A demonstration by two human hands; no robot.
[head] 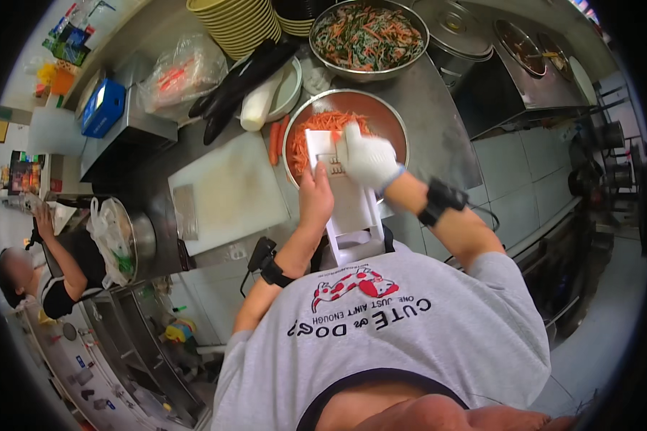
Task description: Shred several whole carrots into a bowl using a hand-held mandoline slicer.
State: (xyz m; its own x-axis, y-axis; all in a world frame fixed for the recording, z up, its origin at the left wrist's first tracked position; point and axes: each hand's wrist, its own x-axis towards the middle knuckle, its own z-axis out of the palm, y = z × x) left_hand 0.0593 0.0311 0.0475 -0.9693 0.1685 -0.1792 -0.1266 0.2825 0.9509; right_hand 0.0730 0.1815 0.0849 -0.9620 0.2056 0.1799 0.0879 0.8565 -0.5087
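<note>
A white mandoline slicer point(353, 207) slants from my waist over the near rim of a metal bowl point(394, 116). My left hand point(317, 196), bare, grips the slicer's left edge. On my right hand point(372, 161) is a white knit glove; blurred, it presses on the slicer's upper part beside the blade slots. An orange carrot piece point(336, 136) shows at the gloved fingers, which hide most of it. Shredded carrot point(323, 121) is heaped in the bowl under the slicer's far end.
Whole carrots point(274, 143) lie left of the bowl, by a white cutting board point(232, 188) with a cleaver blade point(185, 211). Behind are eggplants point(248, 81), a peeled white radish point(259, 110), stacked yellow plates point(237, 27) and a bowl of mixed shredded vegetables point(369, 37). Another person point(59, 275) stands far left.
</note>
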